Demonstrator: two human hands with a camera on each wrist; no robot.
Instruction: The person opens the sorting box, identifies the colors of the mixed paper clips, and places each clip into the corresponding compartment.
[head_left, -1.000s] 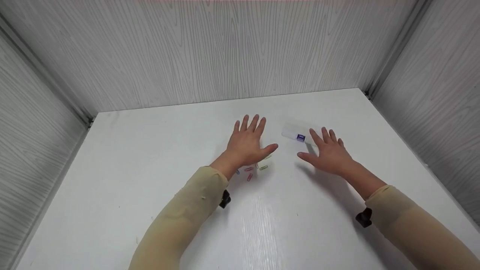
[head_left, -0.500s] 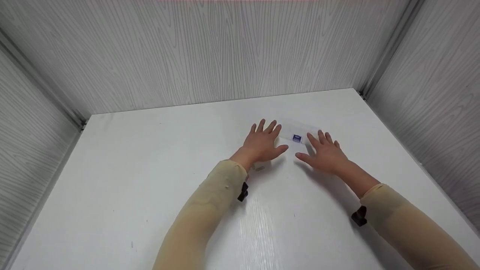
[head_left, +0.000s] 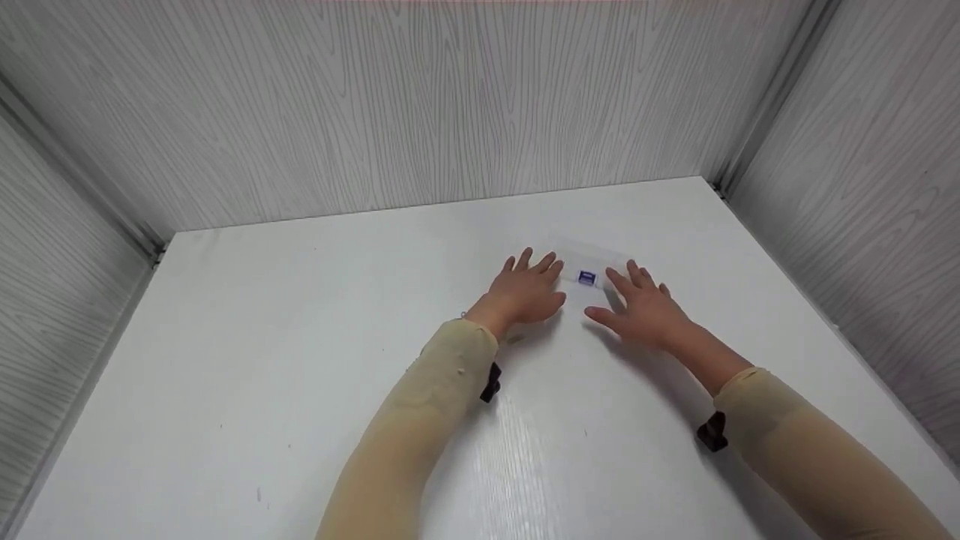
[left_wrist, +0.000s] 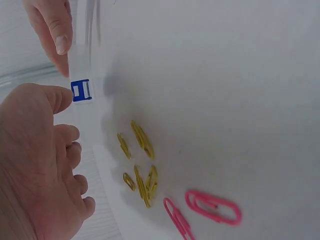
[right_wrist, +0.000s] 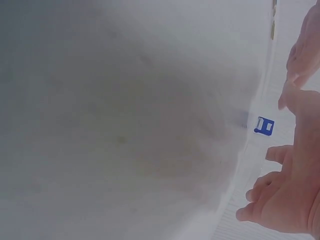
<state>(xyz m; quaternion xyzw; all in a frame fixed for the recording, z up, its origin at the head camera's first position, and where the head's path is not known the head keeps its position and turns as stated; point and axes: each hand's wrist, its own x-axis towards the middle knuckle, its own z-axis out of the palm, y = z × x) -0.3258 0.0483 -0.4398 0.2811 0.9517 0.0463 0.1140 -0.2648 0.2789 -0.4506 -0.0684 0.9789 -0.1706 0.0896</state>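
A clear plastic box [head_left: 596, 259] with a blue latch [head_left: 587, 278] lies towards the back of the white table. My left hand [head_left: 525, 292] is at the box's left end, palm down, fingers spread and slightly bent. At its right end is my right hand [head_left: 646, 313], thumb apart and fingers reaching over the front corner. Whether either hand touches the box I cannot tell. In the left wrist view, several yellow paper clips [left_wrist: 141, 139] and pink paper clips [left_wrist: 214, 207] lie loose below my left hand; in the head view that hand and sleeve hide most of them.
The white tabletop [head_left: 300, 337] reaches back to a wood-grain panel [head_left: 435, 112]. Similar panels stand at the left and right sides. A small black device [head_left: 712, 432] sits under my right wrist, another [head_left: 491, 382] under the left.
My left hand has moved right, from above the paper clips to the box's left end, covering most of the clips. My right hand has stayed by the right end; the view has shifted slightly.
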